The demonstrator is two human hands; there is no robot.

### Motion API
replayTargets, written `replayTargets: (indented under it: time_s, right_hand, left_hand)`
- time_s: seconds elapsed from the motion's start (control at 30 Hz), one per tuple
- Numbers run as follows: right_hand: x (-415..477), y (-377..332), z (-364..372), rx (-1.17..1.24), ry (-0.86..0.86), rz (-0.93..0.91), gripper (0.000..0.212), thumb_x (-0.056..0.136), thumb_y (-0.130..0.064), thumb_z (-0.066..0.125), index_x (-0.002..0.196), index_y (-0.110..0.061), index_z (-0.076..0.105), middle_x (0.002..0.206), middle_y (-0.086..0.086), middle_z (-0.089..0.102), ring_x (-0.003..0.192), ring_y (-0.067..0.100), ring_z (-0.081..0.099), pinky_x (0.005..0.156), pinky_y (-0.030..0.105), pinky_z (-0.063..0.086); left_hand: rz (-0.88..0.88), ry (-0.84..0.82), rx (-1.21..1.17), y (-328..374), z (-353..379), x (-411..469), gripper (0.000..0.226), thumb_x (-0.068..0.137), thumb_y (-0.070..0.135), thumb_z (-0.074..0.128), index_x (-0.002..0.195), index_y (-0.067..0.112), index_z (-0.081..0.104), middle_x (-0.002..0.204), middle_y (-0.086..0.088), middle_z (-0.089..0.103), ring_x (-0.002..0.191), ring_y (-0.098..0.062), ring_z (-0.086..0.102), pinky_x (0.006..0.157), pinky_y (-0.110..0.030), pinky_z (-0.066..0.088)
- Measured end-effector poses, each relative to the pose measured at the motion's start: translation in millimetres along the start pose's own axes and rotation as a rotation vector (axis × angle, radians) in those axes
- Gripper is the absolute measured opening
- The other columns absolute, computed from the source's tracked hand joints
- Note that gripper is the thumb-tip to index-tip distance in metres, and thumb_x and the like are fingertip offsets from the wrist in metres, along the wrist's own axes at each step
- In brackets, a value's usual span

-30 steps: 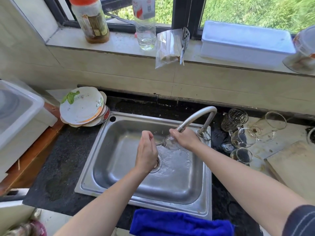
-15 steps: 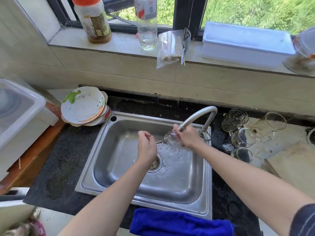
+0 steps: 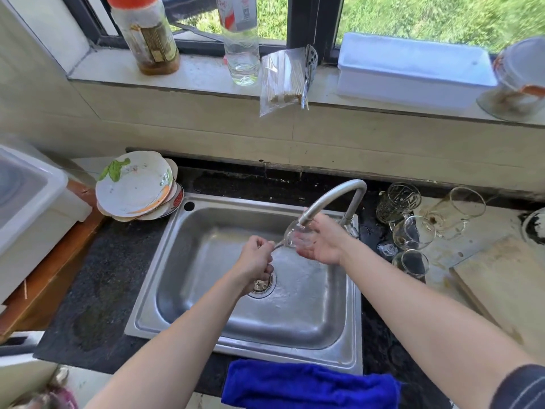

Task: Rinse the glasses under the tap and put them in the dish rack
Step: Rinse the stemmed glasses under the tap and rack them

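A clear stemmed glass (image 3: 292,236) lies tilted over the steel sink (image 3: 206,290), its bowl right under the spout of the curved tap (image 3: 333,196). My left hand (image 3: 255,261) pinches the stem at the foot end. My right hand (image 3: 321,240) has turned palm up and cups the bowl, thumb near the spout, fingers beneath the glass. Water wets the sink floor around the drain (image 3: 261,286). Several more glasses wait on the counter to the right: a patterned tumbler (image 3: 398,202), a handled glass on its side (image 3: 454,211), and two stemmed glasses (image 3: 413,233) (image 3: 411,262).
A stack of plates (image 3: 135,187) sits left of the sink, with a white plastic bin (image 3: 32,208) beyond it. A blue cloth (image 3: 306,385) hangs over the front edge. A wooden board (image 3: 501,284) lies at the right. Bottles and a white box (image 3: 413,69) stand on the windowsill.
My right hand rolled from gripping the bowl from above to cupping it palm up, raising the glass closer to the spout. My left hand shifted slightly up with the stem.
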State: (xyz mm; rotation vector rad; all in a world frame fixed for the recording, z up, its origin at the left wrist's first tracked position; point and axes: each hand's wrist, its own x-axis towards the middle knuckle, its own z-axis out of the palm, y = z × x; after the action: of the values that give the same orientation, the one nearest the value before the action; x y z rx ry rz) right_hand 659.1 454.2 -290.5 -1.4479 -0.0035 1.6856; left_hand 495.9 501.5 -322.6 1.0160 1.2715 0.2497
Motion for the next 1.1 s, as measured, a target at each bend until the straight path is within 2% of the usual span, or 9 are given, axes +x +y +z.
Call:
replayTargets:
  time_s: [0.1,0.23,0.37,0.43,0.53,0.63,0.8,0.97,1.1]
  right_hand:
    - [1,0,-9,-0.064,-0.121,0.06,0.049,0.09,-0.045,0.059,0.119,-0.005,0.057,0.117,0.022,0.063,0.095,0.037,0.068,0.078,0.036,0.056]
    - [12,4,-7,0.152,-0.043,-0.051,0.034,0.09,-0.043,0.061,0.094,-0.009,0.058,0.104,0.014,0.063,0.104,0.031,0.06,0.095,0.044,0.051]
    - [2,1,-11,-0.006,-0.118,0.025,0.044,0.084,-0.04,0.066,0.107,-0.003,0.06,0.121,0.025,0.059,0.092,0.037,0.067,0.065,0.035,0.062]
    - [4,-6,-17,-0.031,-0.004,-0.03,0.039,0.087,-0.029,0.066,0.116,-0.002,0.062,0.125,0.025,0.056,0.087,0.033,0.068,0.065,0.032,0.062]
    - [8,0,-5,-0.038,0.046,-0.148,0.016,0.095,-0.017,0.059,0.109,-0.008,0.061,0.121,0.018,0.059,0.098,0.031,0.064,0.088,0.042,0.057]
    - [10,11,7,-0.25,0.061,-0.315,0.042,0.087,-0.012,0.072,0.121,-0.012,0.048,0.111,0.01,0.064,0.092,0.028,0.067,0.087,0.048,0.057]
    - [24,8,4,-0.483,0.425,-0.591,0.024,0.082,-0.055,0.066,0.091,-0.035,0.057,0.1,-0.002,0.068,0.098,0.019,0.064,0.091,0.046,0.052]
    - [22,-5,-6,-0.568,0.133,-0.266,0.036,0.089,-0.046,0.064,0.117,-0.023,0.061,0.11,0.007,0.068,0.069,0.027,0.072,0.046,0.026,0.049]
    - [6,-8,-12,-0.482,-0.032,-0.103,0.039,0.085,-0.032,0.072,0.118,-0.018,0.055,0.112,0.015,0.064,0.068,0.024,0.07,0.051,0.026,0.053]
  left_hand:
    - [0.055,0.01,0.021,-4,-13,2,0.018,0.1,0.022,0.045,0.084,0.018,0.036,0.071,-0.005,0.04,0.045,-0.011,0.032,0.034,-0.015,0.02]
    - [0.063,-0.013,-0.015,-5,-6,5,0.02,0.1,0.022,0.044,0.082,0.019,0.035,0.07,-0.004,0.04,0.045,-0.012,0.031,0.034,-0.016,0.02]
    - [0.255,0.113,0.198,-10,-15,12,0.019,0.098,0.027,0.047,0.081,0.021,0.038,0.073,-0.004,0.043,0.055,-0.018,0.038,0.047,-0.028,0.032]
    - [0.274,0.16,0.252,-13,-20,15,0.019,0.095,0.031,0.048,0.08,0.024,0.039,0.074,-0.003,0.044,0.062,-0.02,0.041,0.056,-0.035,0.034]
    - [0.087,0.153,0.033,-10,-6,19,0.021,0.098,0.024,0.046,0.08,0.019,0.035,0.068,-0.005,0.038,0.048,-0.015,0.033,0.041,-0.022,0.025]
    - [-0.312,-0.083,-0.297,-2,4,17,0.021,0.096,0.022,0.041,0.076,0.018,0.034,0.063,-0.003,0.032,0.034,-0.007,0.024,0.031,-0.01,0.013]
    - [-0.531,-0.351,-0.422,7,10,7,0.026,0.088,0.03,0.037,0.07,0.011,0.036,0.059,-0.005,0.041,0.033,-0.007,0.026,0.029,-0.012,0.009]
    - [-0.426,-0.194,-0.262,0,-2,17,0.015,0.086,0.023,0.04,0.073,0.016,0.036,0.059,-0.008,0.042,0.034,-0.008,0.024,0.03,-0.01,0.011]
    - [-0.218,-0.005,-0.125,6,-3,25,0.007,0.091,0.011,0.04,0.085,0.015,0.04,0.064,-0.007,0.039,0.04,-0.01,0.025,0.037,-0.01,0.012]
